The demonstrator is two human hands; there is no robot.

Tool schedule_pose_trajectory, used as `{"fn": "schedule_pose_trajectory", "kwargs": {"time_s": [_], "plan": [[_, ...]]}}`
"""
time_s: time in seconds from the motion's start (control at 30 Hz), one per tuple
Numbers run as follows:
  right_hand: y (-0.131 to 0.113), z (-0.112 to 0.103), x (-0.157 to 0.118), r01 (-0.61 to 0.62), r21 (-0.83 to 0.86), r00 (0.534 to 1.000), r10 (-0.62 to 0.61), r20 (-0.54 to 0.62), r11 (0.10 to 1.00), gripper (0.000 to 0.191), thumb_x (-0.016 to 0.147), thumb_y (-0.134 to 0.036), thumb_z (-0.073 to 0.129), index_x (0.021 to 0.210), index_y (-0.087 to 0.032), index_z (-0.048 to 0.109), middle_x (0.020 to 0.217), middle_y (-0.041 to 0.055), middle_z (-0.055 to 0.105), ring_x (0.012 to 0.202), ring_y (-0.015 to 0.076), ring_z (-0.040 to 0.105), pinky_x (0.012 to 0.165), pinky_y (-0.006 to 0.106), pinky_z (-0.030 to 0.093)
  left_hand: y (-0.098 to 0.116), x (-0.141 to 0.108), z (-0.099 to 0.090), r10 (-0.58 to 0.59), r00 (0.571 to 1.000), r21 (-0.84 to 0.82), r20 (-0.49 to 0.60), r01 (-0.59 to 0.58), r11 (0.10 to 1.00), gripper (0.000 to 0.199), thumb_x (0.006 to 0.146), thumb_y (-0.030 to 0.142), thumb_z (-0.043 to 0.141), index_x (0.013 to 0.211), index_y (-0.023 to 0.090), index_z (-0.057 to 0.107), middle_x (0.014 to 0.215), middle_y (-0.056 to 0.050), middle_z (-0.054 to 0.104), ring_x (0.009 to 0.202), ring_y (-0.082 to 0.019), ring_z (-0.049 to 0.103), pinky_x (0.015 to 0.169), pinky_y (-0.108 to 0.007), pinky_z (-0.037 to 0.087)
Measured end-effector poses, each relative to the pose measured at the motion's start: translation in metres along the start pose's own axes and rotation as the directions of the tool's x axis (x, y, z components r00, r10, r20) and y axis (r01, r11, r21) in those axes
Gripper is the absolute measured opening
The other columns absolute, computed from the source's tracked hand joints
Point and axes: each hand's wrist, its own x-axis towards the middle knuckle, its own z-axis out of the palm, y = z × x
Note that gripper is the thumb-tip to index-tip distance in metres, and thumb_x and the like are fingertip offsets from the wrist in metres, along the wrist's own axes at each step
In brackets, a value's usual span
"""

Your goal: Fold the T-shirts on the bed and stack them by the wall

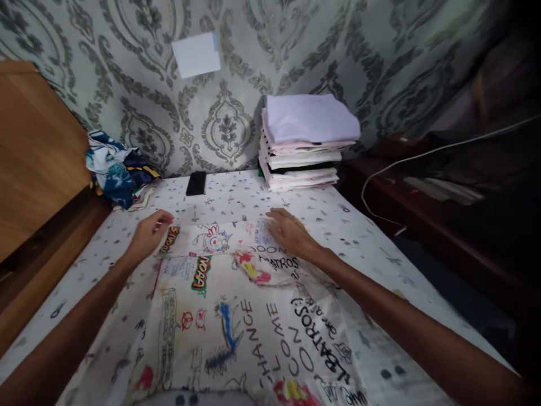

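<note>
A white cloth garment (220, 316) covered in coloured drawings and handwriting lies spread over the bed, its far part folded over into a band. My left hand (152, 231) is at the far left corner of this band, fingers loosely curved and apart, with nothing seen in them. Over the band's right end, my right hand (291, 231) rests palm down with its fingers stretched out. Whether the right palm presses on the cloth or hovers just above it is hard to see. The garment's near edge runs toward the bottom of the view.
A stack of folded clothes (308, 141) stands by the wall, a lilac piece on top. A crumpled pile of clothes (120, 172) lies at the left, beside wooden furniture (38, 152). A black phone (196, 184) lies between them. A white cable (380, 169) hangs at the right.
</note>
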Motion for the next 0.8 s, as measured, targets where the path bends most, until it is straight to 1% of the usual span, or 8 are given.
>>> {"fn": "schedule_pose_trajectory", "kwargs": {"time_s": [0.1,0.2,0.3,0.4,0.53,0.63,0.73,0.8], "plan": [[0.017,0.028,0.007,0.014,-0.158,0.997,-0.002,0.074,0.987,0.053,0.099,-0.039,0.038,0.139,-0.006,0.051,0.151,0.0217,0.047,0.143,0.0317,0.041,0.117,0.047,0.035,-0.003,-0.004,0.039,0.110,0.987,0.106,0.117,-0.123,0.987,0.051,0.090,0.043,0.037,0.127,0.013,0.057,0.131,-0.015,0.065,0.118,-0.027,0.062,0.101,-0.043,0.049],[0.032,0.039,0.005,0.002,-0.260,0.993,0.028,0.113,0.966,0.061,0.101,-0.043,0.032,0.144,-0.002,0.045,0.155,0.0219,0.041,0.146,0.0313,0.035,0.120,0.046,0.029,-0.016,-0.015,0.063,0.121,0.968,0.299,0.218,-0.185,0.936,0.062,0.096,0.048,0.032,0.144,0.012,0.045,0.155,-0.017,0.043,0.145,-0.029,0.037,0.118,-0.050,0.030],[0.037,0.040,0.003,0.006,-0.294,0.993,0.029,0.117,0.956,0.064,0.102,-0.046,0.027,0.146,-0.002,0.043,0.156,0.0212,0.038,0.147,0.0299,0.033,0.121,0.045,0.028,-0.026,-0.022,0.066,0.009,0.967,0.425,0.253,-0.119,0.898,0.069,0.099,0.052,0.025,0.153,0.010,0.032,0.162,-0.016,0.028,0.152,-0.028,0.022,0.120,-0.052,0.024],[0.036,0.041,0.005,-0.021,-0.289,0.993,0.052,0.101,0.957,0.063,0.102,-0.047,0.027,0.147,-0.006,0.043,0.157,0.0184,0.039,0.147,0.0289,0.033,0.121,0.045,0.028,-0.029,-0.022,0.062,-0.050,0.962,0.461,0.268,-0.082,0.883,0.073,0.099,0.053,0.022,0.155,0.007,0.027,0.164,-0.015,0.022,0.153,-0.027,0.017,0.121,-0.052,0.022],[0.033,0.038,0.004,-0.055,-0.196,0.994,0.071,0.080,0.979,0.061,0.101,-0.047,0.033,0.145,-0.007,0.047,0.155,0.0189,0.041,0.147,0.0301,0.034,0.121,0.046,0.028,-0.026,-0.024,0.060,-0.046,0.969,0.473,0.241,-0.076,0.878,0.071,0.099,0.052,0.023,0.154,0.007,0.030,0.163,-0.016,0.026,0.152,-0.028,0.020,0.120,-0.053,0.024],[0.030,0.024,-0.006,-0.088,-0.007,0.996,0.088,-0.016,0.996,0.055,0.101,-0.045,0.035,0.139,-0.009,0.052,0.152,0.0192,0.045,0.144,0.0293,0.039,0.118,0.045,0.034,-0.017,-0.030,0.056,-0.021,0.983,0.466,0.180,-0.067,0.882,0.066,0.099,0.049,0.025,0.149,0.008,0.038,0.159,-0.020,0.034,0.149,-0.032,0.029,0.116,-0.058,0.028],[0.022,0.001,-0.028,-0.110,0.198,0.978,0.141,-0.150,0.974,0.044,0.100,-0.043,0.039,0.126,-0.016,0.060,0.139,0.0160,0.058,0.128,0.0277,0.055,0.104,0.044,0.049,0.008,-0.042,0.049,0.130,0.986,0.400,0.109,-0.163,0.902,0.057,0.098,0.047,0.030,0.137,0.010,0.050,0.148,-0.023,0.048,0.138,-0.036,0.043,0.111,-0.058,0.034],[0.011,-0.015,-0.048,-0.108,0.286,0.975,0.158,-0.158,0.952,0.035,0.099,-0.043,0.042,0.109,-0.019,0.066,0.117,0.0115,0.068,0.105,0.0248,0.065,0.089,0.041,0.055,0.038,-0.052,0.048,0.293,0.948,0.268,0.126,-0.317,0.910,0.044,0.098,0.044,0.035,0.123,0.015,0.057,0.131,-0.017,0.060,0.124,-0.032,0.053,0.105,-0.049,0.042]]}}
